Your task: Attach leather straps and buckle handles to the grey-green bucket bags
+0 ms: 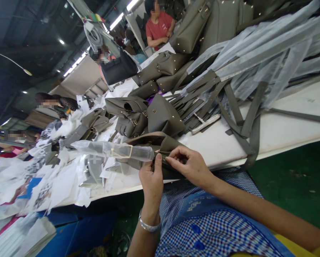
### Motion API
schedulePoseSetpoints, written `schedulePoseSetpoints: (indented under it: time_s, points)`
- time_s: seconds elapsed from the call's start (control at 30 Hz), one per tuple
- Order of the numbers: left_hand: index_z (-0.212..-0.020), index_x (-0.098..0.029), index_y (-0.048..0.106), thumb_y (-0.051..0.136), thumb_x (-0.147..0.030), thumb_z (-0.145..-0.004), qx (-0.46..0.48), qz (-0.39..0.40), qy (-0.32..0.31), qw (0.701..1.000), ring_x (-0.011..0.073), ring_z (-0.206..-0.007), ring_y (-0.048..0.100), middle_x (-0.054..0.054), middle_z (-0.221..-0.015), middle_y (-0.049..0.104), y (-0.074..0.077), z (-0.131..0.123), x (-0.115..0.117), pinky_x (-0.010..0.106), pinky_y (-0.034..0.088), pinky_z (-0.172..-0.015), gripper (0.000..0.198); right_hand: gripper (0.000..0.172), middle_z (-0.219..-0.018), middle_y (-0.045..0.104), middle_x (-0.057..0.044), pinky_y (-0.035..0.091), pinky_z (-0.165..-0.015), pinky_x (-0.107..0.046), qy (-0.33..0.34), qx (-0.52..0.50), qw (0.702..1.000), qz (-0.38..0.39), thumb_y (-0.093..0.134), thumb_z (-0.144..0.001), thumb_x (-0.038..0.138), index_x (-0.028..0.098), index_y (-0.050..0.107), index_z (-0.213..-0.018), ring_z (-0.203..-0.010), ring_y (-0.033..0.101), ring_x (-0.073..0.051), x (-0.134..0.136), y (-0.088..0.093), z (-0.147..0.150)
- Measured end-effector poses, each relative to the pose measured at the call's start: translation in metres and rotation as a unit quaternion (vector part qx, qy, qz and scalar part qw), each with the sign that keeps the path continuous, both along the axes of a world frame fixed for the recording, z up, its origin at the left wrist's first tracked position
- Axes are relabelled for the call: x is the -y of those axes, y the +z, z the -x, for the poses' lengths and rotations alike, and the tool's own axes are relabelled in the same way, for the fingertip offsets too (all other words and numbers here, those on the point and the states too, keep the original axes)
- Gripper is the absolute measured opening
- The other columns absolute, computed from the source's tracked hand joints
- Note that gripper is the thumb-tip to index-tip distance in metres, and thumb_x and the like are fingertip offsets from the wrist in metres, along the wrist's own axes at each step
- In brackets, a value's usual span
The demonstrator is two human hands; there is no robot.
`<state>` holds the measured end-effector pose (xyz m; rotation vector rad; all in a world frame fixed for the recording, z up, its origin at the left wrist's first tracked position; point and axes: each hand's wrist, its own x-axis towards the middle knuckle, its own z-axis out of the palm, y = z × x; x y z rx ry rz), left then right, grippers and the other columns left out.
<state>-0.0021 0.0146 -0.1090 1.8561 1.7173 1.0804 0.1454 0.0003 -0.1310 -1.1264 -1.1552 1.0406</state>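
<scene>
An olive-grey handbag (173, 144) lies at the table's near edge, its opening facing up. My left hand (151, 180) is closed on the bag's near edge, thumb uppermost, its other fingers mostly hidden. Across the bag, touching or just above my left thumb, runs a strap wrapped in clear plastic (141, 152) with a gold rectangular buckle (125, 151). My right hand (193, 166) is beside it on the right, thumb and forefinger pinched together at the bag's edge. Whatever sits between those fingertips is too small to make out.
More olive bags (163, 116) are heaped behind. Loose straps (237, 107), many in plastic sleeves, cover the table's right side, and a white-handled tool (206, 124) lies near them. White paper (66, 185) spreads leftward. A person in a red shirt (160, 30) is across the table.
</scene>
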Motion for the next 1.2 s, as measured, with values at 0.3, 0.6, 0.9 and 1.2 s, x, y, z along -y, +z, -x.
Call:
schedulePoseSetpoints:
  time_s: [0.3, 0.6, 0.9, 1.2]
  points:
    - [-0.101, -0.017, 0.074, 0.063, -0.042, -0.089, 0.041, 0.022, -0.023, 0.999, 0.0243, -0.095, 0.069, 0.007, -0.099, 0.076, 0.000, -0.001, 0.000, 0.036, 0.051, -0.087, 0.030, 0.016, -0.068, 0.061, 0.002, 0.041, -0.054, -0.022, 0.001, 0.014, 1.000, -0.003, 0.067, -0.087, 0.032, 0.019, 0.064, -0.079, -0.060, 0.053, -0.011, -0.004, -0.003, 0.003]
    - [-0.102, -0.016, 0.075, 0.062, -0.041, -0.089, 0.059, 0.040, -0.029, 0.997, 0.0257, -0.098, 0.069, 0.009, -0.101, 0.076, -0.006, 0.002, -0.005, 0.039, 0.051, -0.093, 0.031, 0.015, -0.072, 0.067, 0.002, 0.044, -0.059, -0.023, 0.021, 0.091, 0.994, -0.051, 0.068, -0.087, 0.034, 0.020, 0.067, -0.082, -0.064, 0.059, -0.012, -0.009, -0.012, -0.006]
    - [-0.107, -0.018, 0.075, 0.066, -0.041, -0.086, 0.065, 0.019, -0.015, 0.998, 0.0284, -0.103, 0.069, 0.009, -0.101, 0.077, -0.004, -0.001, -0.004, 0.040, 0.051, -0.095, 0.033, 0.025, -0.128, 0.062, -0.016, 0.034, -0.102, -0.049, -0.104, 0.569, 0.815, -0.023, 0.062, -0.089, 0.021, 0.017, 0.067, -0.113, -0.117, 0.055, -0.032, -0.066, -0.054, -0.096]
    - [-0.104, -0.019, 0.075, 0.064, -0.040, -0.087, 0.110, 0.033, -0.042, 0.993, 0.0250, -0.095, 0.070, 0.007, -0.097, 0.078, -0.004, 0.001, -0.007, 0.036, 0.052, -0.088, 0.030, 0.021, -0.136, 0.054, -0.023, 0.037, -0.094, -0.047, -0.122, 0.604, 0.787, 0.021, 0.065, -0.086, 0.028, 0.012, 0.068, -0.100, -0.110, 0.059, -0.035, -0.077, -0.056, -0.119]
